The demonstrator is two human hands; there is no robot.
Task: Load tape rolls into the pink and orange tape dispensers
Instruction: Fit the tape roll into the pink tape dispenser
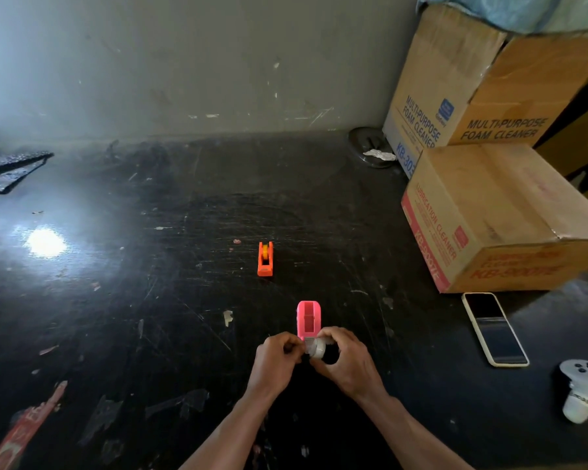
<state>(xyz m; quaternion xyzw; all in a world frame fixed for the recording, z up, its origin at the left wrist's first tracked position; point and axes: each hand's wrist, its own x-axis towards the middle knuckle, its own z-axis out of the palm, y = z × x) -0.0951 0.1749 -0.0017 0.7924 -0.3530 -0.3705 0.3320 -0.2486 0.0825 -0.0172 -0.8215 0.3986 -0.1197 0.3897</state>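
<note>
Judged light and stiff-cored with slick faces, the small white tape roll [316,349] is best held by its rim. Your right hand [348,362] curls round it, grip closed, at the near end of the pink plastic tape dispenser [308,318] on the scratched black counter [150,300]. Your left hand [277,361] pinches its left edge; both wrists angle inward.
</note>
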